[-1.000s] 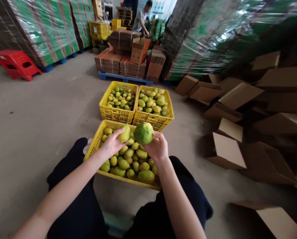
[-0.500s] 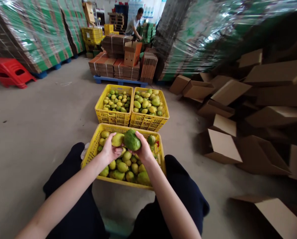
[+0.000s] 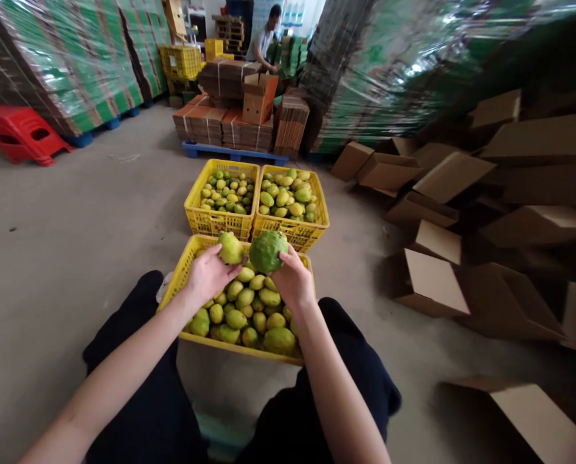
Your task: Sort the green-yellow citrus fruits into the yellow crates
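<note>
My left hand [image 3: 209,276] grips a yellow-green lemon [image 3: 230,248] between thumb and fingers. Close beside it, my right hand [image 3: 294,280] is closed on a larger dark green lemon [image 3: 267,251] with bumpy skin. Both fruits are held up over the far side of a yellow plastic crate [image 3: 240,350], which stands between my knees. Inside the crate lie many loose lemons [image 3: 245,298], green to yellow. My hands and forearms hide parts of its far side and right end.
Two more yellow crates of lemons, left [image 3: 218,223] and right [image 3: 288,236], stand just beyond. Behind them, flattened cartons [image 3: 247,135] lie on a blue pallet [image 3: 230,153]. Open cardboard boxes [image 3: 433,283] crowd the right. A red stool [image 3: 24,135] is at left; a person [image 3: 263,42] bends at the back.
Both hands have risen slightly away from me with their lemons. The two fruits have been turned in the fingers, and more of the lemons in the near crate now shows.
</note>
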A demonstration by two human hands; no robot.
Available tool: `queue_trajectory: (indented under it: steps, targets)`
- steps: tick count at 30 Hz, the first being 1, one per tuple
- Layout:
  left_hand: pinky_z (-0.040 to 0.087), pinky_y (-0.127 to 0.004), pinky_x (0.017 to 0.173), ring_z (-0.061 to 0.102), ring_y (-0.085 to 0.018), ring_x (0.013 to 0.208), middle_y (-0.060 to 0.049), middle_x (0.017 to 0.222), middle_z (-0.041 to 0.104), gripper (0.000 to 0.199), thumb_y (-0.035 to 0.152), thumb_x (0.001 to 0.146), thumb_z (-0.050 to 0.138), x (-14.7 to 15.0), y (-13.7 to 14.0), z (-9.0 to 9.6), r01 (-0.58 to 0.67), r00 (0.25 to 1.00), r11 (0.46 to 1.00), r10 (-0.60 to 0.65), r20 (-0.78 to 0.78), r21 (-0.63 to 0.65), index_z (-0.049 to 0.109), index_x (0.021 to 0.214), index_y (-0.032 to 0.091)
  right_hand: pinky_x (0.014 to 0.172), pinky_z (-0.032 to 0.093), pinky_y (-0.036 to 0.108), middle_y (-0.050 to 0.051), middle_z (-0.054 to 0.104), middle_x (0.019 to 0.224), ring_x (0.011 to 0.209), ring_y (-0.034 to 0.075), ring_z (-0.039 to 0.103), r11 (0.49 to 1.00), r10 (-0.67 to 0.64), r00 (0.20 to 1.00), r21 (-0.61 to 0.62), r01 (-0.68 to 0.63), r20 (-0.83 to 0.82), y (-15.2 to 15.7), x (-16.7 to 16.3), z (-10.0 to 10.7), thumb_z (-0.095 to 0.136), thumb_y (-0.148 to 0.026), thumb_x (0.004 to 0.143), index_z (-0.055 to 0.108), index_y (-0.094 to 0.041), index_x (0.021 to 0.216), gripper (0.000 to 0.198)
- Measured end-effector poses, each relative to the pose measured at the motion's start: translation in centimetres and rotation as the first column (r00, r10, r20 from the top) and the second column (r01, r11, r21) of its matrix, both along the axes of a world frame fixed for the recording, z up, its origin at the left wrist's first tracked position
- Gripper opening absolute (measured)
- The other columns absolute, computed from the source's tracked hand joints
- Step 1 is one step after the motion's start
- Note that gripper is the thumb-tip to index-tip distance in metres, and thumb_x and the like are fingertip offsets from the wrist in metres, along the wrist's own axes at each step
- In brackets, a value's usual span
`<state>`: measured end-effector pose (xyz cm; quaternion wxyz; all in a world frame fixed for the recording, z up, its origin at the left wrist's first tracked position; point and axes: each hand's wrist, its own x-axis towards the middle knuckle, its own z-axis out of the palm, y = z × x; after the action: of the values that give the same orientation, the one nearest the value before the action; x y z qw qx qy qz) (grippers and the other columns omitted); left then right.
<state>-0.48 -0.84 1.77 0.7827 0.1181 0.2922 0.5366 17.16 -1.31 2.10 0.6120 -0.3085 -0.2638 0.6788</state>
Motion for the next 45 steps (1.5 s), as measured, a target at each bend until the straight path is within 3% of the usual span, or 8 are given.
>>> queue_trajectory:
  steps: [4, 8, 16, 27, 32, 38, 42, 45]
  targets:
    - [0.042, -0.022, 0.043, 0.052, -0.01, 0.045, -0.004, 0.073, 0.067, 0.026, 0.038, 0.083, 0.068, -0.5, 0.0, 0.0, 0.013, 0.999, 0.996, -0.009, -0.044, 0.083, 0.067, 0.096, 0.015, 0.082, 0.062, 0.047, 0.003, 0.077, 0.086, 0.09, 0.028, 0.074, 0.992, 0.08, 0.987, -0.085, -0.092, -0.137, -0.2, -0.7, -0.5, 0.079, -0.044, 0.069, 0.07, -0.023, 0.089, 0.03]
    - [0.046, -0.023, 0.046, 0.056, -0.011, 0.051, -0.003, 0.075, 0.066, 0.024, 0.039, 0.081, 0.07, -0.3, 0.1, -0.5, -0.106, 0.992, 0.994, 0.108, -0.063, 0.038, 0.062, 0.079, 0.016, 0.079, 0.063, 0.047, 0.002, 0.076, 0.077, 0.078, 0.026, 0.074, 0.976, 0.058, 0.974, -0.192, -0.101, -0.218, -0.3, -1.5, -1.0, 0.081, -0.043, 0.069, 0.068, -0.022, 0.084, 0.029]
    - [0.06, -0.026, 0.06, 0.068, -0.015, 0.065, -0.005, 0.083, 0.072, 0.022, 0.037, 0.095, 0.061, 0.4, 0.7, -0.6, -0.072, 0.997, 0.989, 0.068, -0.038, -0.128, 0.066, 0.099, 0.016, 0.094, 0.059, 0.048, 0.001, 0.078, 0.091, 0.09, 0.023, 0.073, 0.979, -0.051, 0.96, -0.201, -0.006, -0.275, 0.5, -1.5, -2.2, 0.078, -0.027, 0.073, 0.066, -0.024, 0.088, 0.02]
    - [0.047, -0.022, 0.041, 0.057, -0.014, 0.044, -0.004, 0.056, 0.06, 0.037, 0.031, 0.095, 0.046, -0.7, 0.5, 0.0, -0.059, 0.994, 0.989, 0.047, -0.095, -0.134, 0.062, 0.067, 0.015, 0.079, 0.062, 0.049, 0.011, 0.075, 0.083, 0.097, 0.034, 0.072, 0.953, 0.215, 0.965, -0.183, -0.241, -0.151, -0.6, -2.1, -0.9, 0.07, -0.07, 0.07, 0.071, -0.02, 0.082, 0.052]
    - [0.05, -0.026, 0.05, 0.059, -0.016, 0.045, -0.007, 0.049, 0.061, 0.048, 0.025, 0.095, 0.044, -0.3, -0.2, 0.3, 0.007, 0.946, 0.993, 0.032, -0.322, 0.121, 0.06, 0.051, 0.016, 0.087, 0.056, 0.041, 0.006, 0.073, 0.077, 0.088, 0.027, 0.068, 0.995, -0.093, 0.954, 0.072, 0.075, 0.285, -1.2, -2.5, -1.1, 0.064, -0.064, 0.079, 0.073, -0.023, 0.07, 0.044]
    - [0.049, -0.026, 0.055, 0.06, -0.016, 0.049, -0.007, 0.051, 0.063, 0.047, 0.018, 0.092, 0.046, 0.1, -0.5, 0.4, -0.033, 0.917, 0.979, 0.109, -0.384, 0.201, 0.062, 0.048, 0.017, 0.093, 0.049, 0.038, 0.003, 0.075, 0.088, 0.09, 0.026, 0.064, 0.876, -0.449, 0.712, 0.424, 0.23, 0.541, -2.7, -2.4, -0.5, 0.065, -0.039, 0.085, 0.079, -0.028, 0.082, 0.018]
    - [0.05, -0.026, 0.055, 0.059, -0.015, 0.049, -0.004, 0.051, 0.061, 0.047, 0.025, 0.095, 0.051, 0.3, -0.2, 0.0, -0.071, 0.945, 0.987, 0.113, -0.308, 0.143, 0.06, 0.049, 0.017, 0.094, 0.049, 0.037, 0.002, 0.074, 0.087, 0.09, 0.024, 0.064, 0.899, -0.419, 0.752, 0.351, 0.263, 0.509, -2.5, -2.6, -0.6, 0.065, -0.044, 0.085, 0.077, -0.028, 0.078, 0.022]
    - [0.055, -0.026, 0.059, 0.064, -0.015, 0.056, -0.003, 0.059, 0.064, 0.044, 0.039, 0.095, 0.06, 0.4, 0.4, -0.7, -0.172, 0.97, 0.985, 0.171, -0.173, 0.009, 0.059, 0.058, 0.017, 0.089, 0.053, 0.036, 0.0, 0.071, 0.081, 0.087, 0.022, 0.065, 0.939, -0.335, 0.859, 0.067, 0.336, 0.386, -1.3, -2.8, -1.3, 0.065, -0.055, 0.082, 0.071, -0.026, 0.077, 0.03]
